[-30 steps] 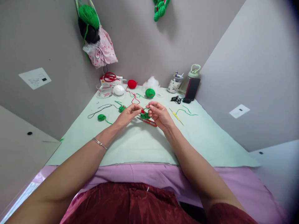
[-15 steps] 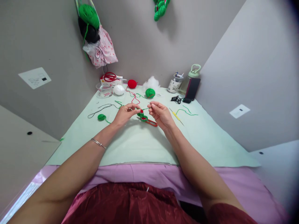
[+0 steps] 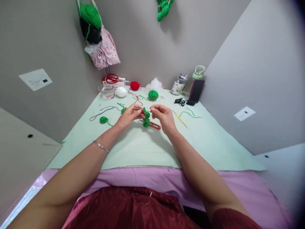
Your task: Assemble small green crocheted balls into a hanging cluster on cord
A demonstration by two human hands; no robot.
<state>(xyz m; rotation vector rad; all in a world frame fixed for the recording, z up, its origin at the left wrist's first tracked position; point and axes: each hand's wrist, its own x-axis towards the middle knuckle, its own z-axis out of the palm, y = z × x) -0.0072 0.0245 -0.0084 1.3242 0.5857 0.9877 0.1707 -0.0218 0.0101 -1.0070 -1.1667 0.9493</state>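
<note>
My left hand (image 3: 131, 114) is closed in a pinch on a small green crocheted piece (image 3: 146, 120) with red parts, which hangs from the fingertips over the table. Close by on the right, my right hand (image 3: 162, 115) pinches a green yarn strand (image 3: 149, 111) that runs to the piece. Whether a thin needle is also between those fingers, I cannot tell. Beneath the piece, partly covered by it, lie orange-handled thread snips (image 3: 154, 125). To the right of my right hand rests a yellow-handled crochet hook (image 3: 179, 119) beside loose green yarn.
Green yarn balls (image 3: 153, 95), a red yarn ball (image 3: 134, 85) and white stuffing (image 3: 154, 85) lie toward the back. Red scissors (image 3: 112, 78) rest on a box by a clear tub (image 3: 106, 93). At the back right stand a pen cup (image 3: 178, 86), a bottle (image 3: 198, 74) and a phone (image 3: 196, 91).
The crocheted piece has been turned, so its green side now faces me and hangs lower. My right hand has shifted slightly, its fingers closer together and rolled inward.
</note>
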